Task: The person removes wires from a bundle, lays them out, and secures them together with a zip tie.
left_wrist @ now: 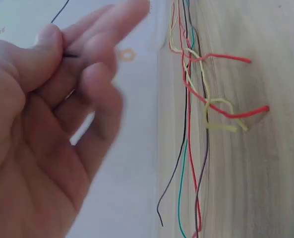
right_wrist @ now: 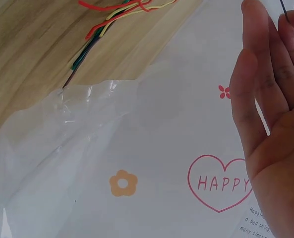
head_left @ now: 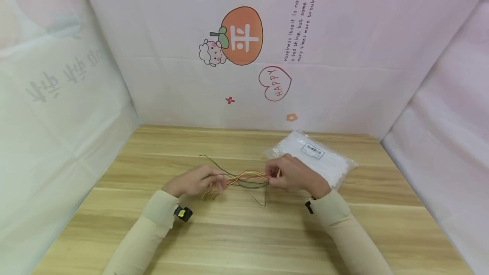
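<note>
Thin wires [head_left: 250,176] in red, yellow, green and black lie as a loose bundle on the wooden table, between the two hands in the head view. My left hand [head_left: 204,180] is at the bundle's left end. In the left wrist view its thumb and index finger pinch a thin black wire [left_wrist: 60,11], whose short end pokes out below the thumb. At the right end is my right hand [head_left: 292,176]; its thumb and a fingertip hold a dark thin wire [right_wrist: 284,10] at the edge of the right wrist view. Several red and yellow ends [left_wrist: 231,115] bend out over the tabletop.
A clear plastic bag [head_left: 317,156] of white strips with a barcode label lies behind and beside my right hand. White printed cloth [head_left: 198,92] closes off the back and both sides of the table [head_left: 244,232].
</note>
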The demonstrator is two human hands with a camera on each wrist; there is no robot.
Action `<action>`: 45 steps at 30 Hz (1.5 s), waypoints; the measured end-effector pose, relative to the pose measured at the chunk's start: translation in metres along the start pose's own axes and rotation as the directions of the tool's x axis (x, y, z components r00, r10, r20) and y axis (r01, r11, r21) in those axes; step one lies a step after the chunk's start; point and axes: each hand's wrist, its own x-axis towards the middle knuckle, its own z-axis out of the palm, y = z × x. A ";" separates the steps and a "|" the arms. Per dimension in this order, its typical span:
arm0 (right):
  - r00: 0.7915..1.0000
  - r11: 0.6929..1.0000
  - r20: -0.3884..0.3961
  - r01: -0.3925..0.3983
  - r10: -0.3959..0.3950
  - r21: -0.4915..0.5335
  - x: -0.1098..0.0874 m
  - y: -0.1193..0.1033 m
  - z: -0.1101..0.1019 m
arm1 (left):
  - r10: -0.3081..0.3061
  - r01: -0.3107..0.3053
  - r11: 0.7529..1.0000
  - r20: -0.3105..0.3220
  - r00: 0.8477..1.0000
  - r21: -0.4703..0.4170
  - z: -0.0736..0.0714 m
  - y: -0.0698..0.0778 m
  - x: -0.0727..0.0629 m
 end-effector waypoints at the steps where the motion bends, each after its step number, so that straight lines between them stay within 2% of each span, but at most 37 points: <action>1: 1.000 1.000 -0.005 -0.003 0.003 -0.007 0.000 0.001 0.000 | 0.003 -0.003 1.000 -0.011 1.000 0.005 -0.001 -0.001 -0.001; 5: 1.000 1.000 -0.012 0.001 -0.001 -0.017 -0.001 0.000 -0.001 | 0.025 -0.017 0.993 -0.071 0.997 0.113 -0.006 -0.003 -0.007; 9: 1.000 1.000 -0.017 0.010 -0.010 -0.015 -0.001 -0.002 -0.001 | 0.065 -0.026 0.966 -0.143 0.988 0.258 -0.011 -0.004 -0.010; 12: 1.000 1.000 0.000 0.008 -0.008 0.001 -0.001 -0.004 -0.001 | 0.068 -0.012 0.951 -0.168 0.983 0.310 -0.013 -0.006 -0.010; 17: 0.998 0.998 0.055 -0.017 0.014 0.060 -0.003 -0.005 -0.002 | 0.054 0.012 0.932 -0.172 0.984 0.363 -0.015 -0.010 -0.015; 21: 0.999 0.997 0.045 -0.033 0.030 0.068 -0.008 0.000 -0.004 | 0.027 0.057 0.909 -0.194 0.981 0.413 -0.016 -0.015 -0.023; 23: 0.999 0.998 0.020 -0.030 0.030 0.046 -0.011 0.006 -0.006 | 0.012 0.079 0.896 -0.202 0.979 0.436 -0.018 -0.019 -0.027; 29: 0.998 0.993 -0.058 -0.029 0.023 -0.113 -0.016 0.016 -0.010 | -0.013 0.106 0.875 -0.196 0.980 0.473 -0.021 -0.022 -0.032; 33: 0.997 0.985 -0.071 -0.023 0.011 -0.172 -0.016 0.018 -0.007 | -0.023 0.130 0.828 -0.198 0.980 0.545 -0.020 -0.024 -0.032; 36: 0.998 0.987 -0.057 0.003 -0.012 -0.160 -0.016 0.019 -0.005 | -0.036 0.147 0.799 -0.197 0.980 0.584 -0.019 -0.024 -0.032; 45: 1.000 0.997 -0.017 0.009 -0.010 -0.074 -0.019 0.029 0.001 | -0.087 0.202 0.768 -0.215 0.973 0.608 -0.018 -0.024 -0.031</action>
